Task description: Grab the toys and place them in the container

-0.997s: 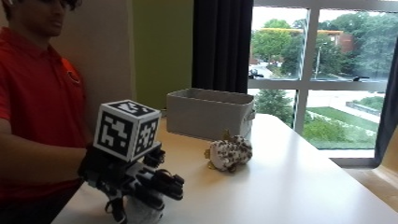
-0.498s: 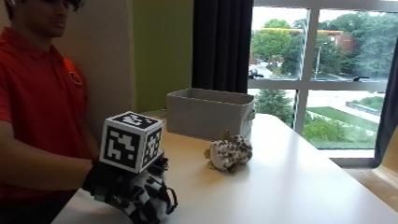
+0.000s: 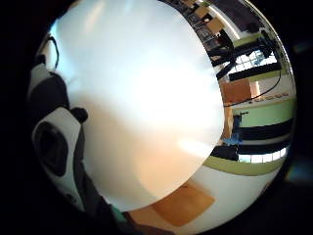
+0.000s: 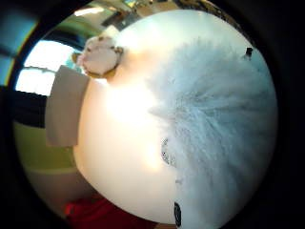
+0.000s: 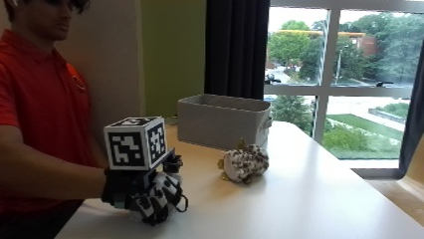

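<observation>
My gloved right hand (image 5: 149, 195) is low over the near left part of the white table (image 5: 318, 199). Its fingers curl down round a white furry toy (image 5: 147, 208), of which only small patches show beneath the glove. In the thumb side palm view that white furry toy (image 4: 224, 129) fills much of the picture. A spotted plush toy (image 5: 244, 164) lies on the table to the right and further back, apart from the hand, and the spotted plush toy (image 4: 99, 56) shows small next to the container. The grey fabric container (image 5: 222, 122) stands behind it, also seen as the container (image 4: 64, 107).
The person in a red shirt (image 5: 40, 114) sits at the table's left side. Windows and a dark curtain (image 5: 235, 47) lie behind the container. Bare tabletop (image 3: 146, 98) stretches to the right of the hand and the spotted toy.
The hand has sunk a little and turned. Its fingers, spread out over the white toy a second ago, now curl down round it. The spotted toy and container have not moved.
</observation>
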### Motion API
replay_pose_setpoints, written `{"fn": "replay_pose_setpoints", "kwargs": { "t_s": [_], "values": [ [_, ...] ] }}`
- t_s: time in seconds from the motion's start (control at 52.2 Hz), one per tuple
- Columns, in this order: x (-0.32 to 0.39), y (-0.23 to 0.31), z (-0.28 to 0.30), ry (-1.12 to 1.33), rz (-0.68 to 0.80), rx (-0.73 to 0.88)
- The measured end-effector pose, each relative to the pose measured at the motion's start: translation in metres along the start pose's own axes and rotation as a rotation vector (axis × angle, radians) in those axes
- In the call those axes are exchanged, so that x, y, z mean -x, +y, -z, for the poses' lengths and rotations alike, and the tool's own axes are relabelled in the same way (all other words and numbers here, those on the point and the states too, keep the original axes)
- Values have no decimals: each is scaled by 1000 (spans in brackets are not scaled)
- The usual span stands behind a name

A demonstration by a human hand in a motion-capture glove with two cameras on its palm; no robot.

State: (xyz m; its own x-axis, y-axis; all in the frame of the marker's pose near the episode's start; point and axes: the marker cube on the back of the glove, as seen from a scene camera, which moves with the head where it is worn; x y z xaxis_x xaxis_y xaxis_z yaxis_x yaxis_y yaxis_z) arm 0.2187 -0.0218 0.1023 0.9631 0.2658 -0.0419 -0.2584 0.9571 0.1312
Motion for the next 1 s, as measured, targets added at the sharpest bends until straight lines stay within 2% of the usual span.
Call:
{"fn": "replay_pose_setpoints", "kwargs": {
  "t_s": [0.192, 0.518, 0.671, 0.786, 0.997],
  "values": [
    [30, -5, 21, -28, 40, 0],
    [83, -34, 105, -77, 88, -120],
    [130, -52, 136, -53, 159, -163],
    [175, -64, 153, -48, 342, -175],
    [244, -87, 189, -156, 319, -175]
  ]
}}
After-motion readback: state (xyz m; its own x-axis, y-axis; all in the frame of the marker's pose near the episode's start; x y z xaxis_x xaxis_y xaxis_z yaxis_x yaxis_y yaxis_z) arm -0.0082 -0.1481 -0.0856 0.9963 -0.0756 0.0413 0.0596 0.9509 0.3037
